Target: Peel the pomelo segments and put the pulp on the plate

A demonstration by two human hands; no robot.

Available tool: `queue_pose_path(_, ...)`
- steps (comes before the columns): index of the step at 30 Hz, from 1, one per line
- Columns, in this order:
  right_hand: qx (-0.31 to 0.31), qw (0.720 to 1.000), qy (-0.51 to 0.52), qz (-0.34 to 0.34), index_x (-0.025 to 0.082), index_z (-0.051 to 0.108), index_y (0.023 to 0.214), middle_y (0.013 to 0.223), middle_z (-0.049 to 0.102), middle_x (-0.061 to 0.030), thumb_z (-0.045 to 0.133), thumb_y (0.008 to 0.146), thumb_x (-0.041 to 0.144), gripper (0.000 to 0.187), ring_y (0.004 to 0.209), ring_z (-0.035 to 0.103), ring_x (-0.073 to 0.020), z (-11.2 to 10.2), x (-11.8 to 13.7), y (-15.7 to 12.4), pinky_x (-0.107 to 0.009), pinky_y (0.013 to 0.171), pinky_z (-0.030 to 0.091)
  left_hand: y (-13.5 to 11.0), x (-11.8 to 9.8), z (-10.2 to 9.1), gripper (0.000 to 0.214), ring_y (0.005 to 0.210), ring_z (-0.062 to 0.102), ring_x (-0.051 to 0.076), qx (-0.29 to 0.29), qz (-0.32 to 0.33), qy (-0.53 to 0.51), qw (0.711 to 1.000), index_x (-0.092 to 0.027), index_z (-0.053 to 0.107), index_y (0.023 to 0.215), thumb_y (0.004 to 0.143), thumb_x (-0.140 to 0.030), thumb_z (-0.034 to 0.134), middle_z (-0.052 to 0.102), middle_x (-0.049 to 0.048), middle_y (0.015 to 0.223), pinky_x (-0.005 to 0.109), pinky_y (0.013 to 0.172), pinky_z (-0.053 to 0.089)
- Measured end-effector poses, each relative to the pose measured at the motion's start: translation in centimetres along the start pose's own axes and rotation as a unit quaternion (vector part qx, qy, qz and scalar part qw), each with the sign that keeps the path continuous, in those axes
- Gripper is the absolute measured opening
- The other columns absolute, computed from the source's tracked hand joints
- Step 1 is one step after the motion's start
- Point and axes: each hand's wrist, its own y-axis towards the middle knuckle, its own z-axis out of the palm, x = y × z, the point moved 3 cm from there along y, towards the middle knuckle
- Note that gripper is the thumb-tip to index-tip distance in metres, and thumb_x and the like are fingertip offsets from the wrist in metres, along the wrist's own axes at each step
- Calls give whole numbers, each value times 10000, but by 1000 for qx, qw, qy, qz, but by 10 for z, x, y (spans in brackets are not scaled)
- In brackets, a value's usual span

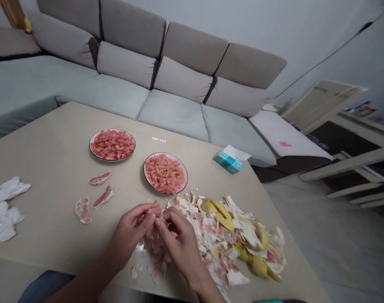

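Note:
My left hand (138,223) is closed around a pink pomelo segment (154,210) near the table's front edge. My right hand (176,229) meets it from the other side, thumb and fingers pinched at the same piece; its fingertips partly hide the fruit. Beneath both hands lie scraps of pink membrane (157,269). To the left are three unpeeled pomelo segments (102,197) with whitish skin. Beyond the hands, a dark-rimmed plate (145,170) is heaped with peeled pink pulp, and a second such plate (91,152) stands farther left.
A wide pile of yellow peel (219,212), white pith and membrane spreads right of my hands. Crumpled white tissues (5,210) lie at the left edge. A blue tissue pack (229,162) sits at the table's far right corner. A grey sofa (176,115) stands behind the table.

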Motion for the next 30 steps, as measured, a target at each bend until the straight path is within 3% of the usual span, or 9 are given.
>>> queue_pose_path(3,33,999,36,4,182,561,680,672,570,5,551,916,338,283,640,508,-130,-3,3,0,-237,589,368,0,1,-1,292,873,650,192,12,-24,-25,999,-164,698,1025,782,-323,727,720,58,904,279,789,500)
queue_pose_path(7,75,982,164,54,174,564,663,630,608,-1,576,905,359,305,581,553,-122,-2,4,1,-223,554,406,-3,-2,3,220,595,590,120,54,-66,-81,993,-138,697,928,806,-321,701,649,13,699,238,581,471)
queue_pose_path(11,109,944,292,108,175,551,684,589,620,4,599,895,376,294,519,570,-118,3,-1,0,-218,520,447,-3,-6,8,217,498,577,117,97,-82,-108,986,-110,680,886,842,-322,655,610,11,602,225,500,423)
queue_pose_path(16,110,920,359,111,172,555,687,581,613,16,624,881,361,279,469,567,-104,6,-7,-2,-212,501,461,0,-3,8,238,464,601,151,114,-95,-149,978,-123,654,917,838,-348,652,613,12,582,259,497,446)
queue_pose_path(19,114,916,370,107,177,535,673,579,617,17,638,867,370,293,445,559,-101,6,-7,-3,-216,491,456,1,1,6,242,495,636,164,131,-110,-173,970,-130,651,913,835,-359,656,622,17,609,247,503,442)
queue_pose_path(23,121,919,355,118,184,513,687,540,611,16,624,869,415,314,454,552,-111,4,-7,-2,-222,497,450,1,5,2,268,528,640,154,112,-133,-202,964,-150,653,986,811,-350,690,601,-4,640,237,513,448)
queue_pose_path(26,89,944,292,127,185,524,729,613,611,16,645,851,426,296,535,555,-112,-1,-8,0,-218,538,447,0,1,0,238,561,608,119,90,-124,-199,968,-143,660,971,808,-310,704,588,-2,677,213,513,442)
queue_pose_path(28,56,962,240,118,193,563,842,678,596,28,706,803,401,256,587,541,-108,-6,-7,1,-204,552,427,0,-3,0,201,584,575,94,79,-115,-191,972,-140,662,944,803,-274,714,572,-6,699,192,516,436)
queue_pose_path(30,40,972,204,108,211,584,999,733,593,30,751,758,378,338,621,534,-113,-8,-6,1,-203,555,412,0,-6,1,184,593,553,84,78,-106,-179,975,-143,657,921,800,-266,718,571,-4,732,190,518,436)
